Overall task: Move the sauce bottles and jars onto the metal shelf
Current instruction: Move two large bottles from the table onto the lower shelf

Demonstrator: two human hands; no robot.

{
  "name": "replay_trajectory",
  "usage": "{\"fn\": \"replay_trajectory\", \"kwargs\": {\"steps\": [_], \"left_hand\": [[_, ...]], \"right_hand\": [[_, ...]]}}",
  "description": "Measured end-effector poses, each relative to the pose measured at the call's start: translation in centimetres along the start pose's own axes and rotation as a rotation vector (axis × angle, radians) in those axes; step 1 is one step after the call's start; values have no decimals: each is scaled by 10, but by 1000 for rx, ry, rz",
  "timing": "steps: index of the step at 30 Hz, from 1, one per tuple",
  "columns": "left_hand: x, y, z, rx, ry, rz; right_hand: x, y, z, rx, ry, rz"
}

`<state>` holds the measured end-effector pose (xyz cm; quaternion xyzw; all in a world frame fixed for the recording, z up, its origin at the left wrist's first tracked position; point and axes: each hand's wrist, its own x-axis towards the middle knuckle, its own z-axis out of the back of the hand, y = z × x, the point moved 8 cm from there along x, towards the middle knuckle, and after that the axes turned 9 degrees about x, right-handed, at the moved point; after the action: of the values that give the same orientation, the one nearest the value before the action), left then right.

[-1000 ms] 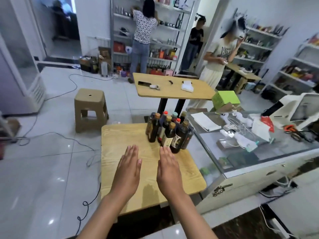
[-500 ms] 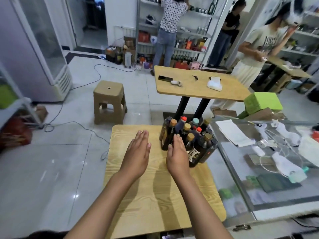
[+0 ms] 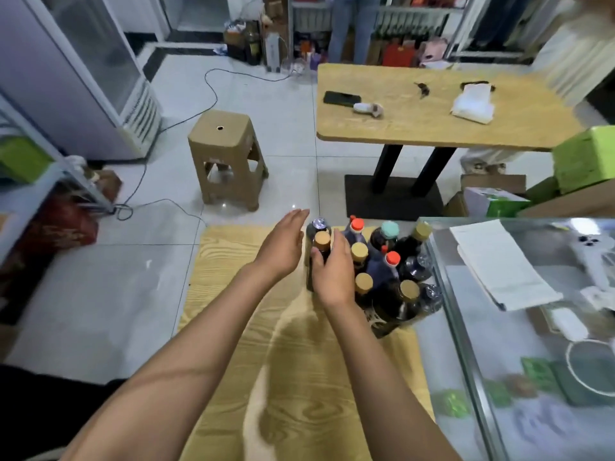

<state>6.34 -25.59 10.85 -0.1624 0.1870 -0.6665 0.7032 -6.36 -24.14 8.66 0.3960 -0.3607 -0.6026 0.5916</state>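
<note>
Several dark sauce bottles (image 3: 387, 261) with tan, red, teal and silver caps stand bunched at the far right corner of a light wooden table (image 3: 299, 377). My right hand (image 3: 332, 277) grips the front-left bottle, a dark one with a tan cap (image 3: 322, 240), thumb on its left side and fingers round its right. My left hand (image 3: 283, 249) is held flat with straight fingers just left of that bottle, holding nothing. A metal shelf (image 3: 396, 18) with goods stands blurred at the far wall.
A glass counter (image 3: 499, 354) with papers and cables touches the table's right edge. A brown plastic stool (image 3: 228, 154) and floor cables (image 3: 213, 91) lie ahead on the left. A second wooden table (image 3: 432, 124) stands beyond, and people are by the far shelves.
Both hands have moved forward to the bottle cluster. My right hand has closed round the tan-capped bottle. The camera has tipped further down and closer.
</note>
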Motion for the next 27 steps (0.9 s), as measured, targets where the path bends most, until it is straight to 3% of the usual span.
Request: {"fn": "replay_trajectory", "kwargs": {"steps": [4,9,11,14,18,27], "left_hand": [[47,-8,-9,-6,96,1],[82,-14,-43,-68,461,21],[88,-9,-53,0,514,6],[89,-5,-53,65,447,-37],[85,2,-43,153,228,-45],[16,54,-5,115,82,-48]], "right_hand": [[21,-7,-11,24,28,-51],[26,-15,-10,0,-67,-44],[28,-19,-10,-8,-77,-59],[28,-24,-11,8,-83,-84],[20,-28,-10,130,-106,-104],[-10,-19,-16,224,-86,-81]]}}
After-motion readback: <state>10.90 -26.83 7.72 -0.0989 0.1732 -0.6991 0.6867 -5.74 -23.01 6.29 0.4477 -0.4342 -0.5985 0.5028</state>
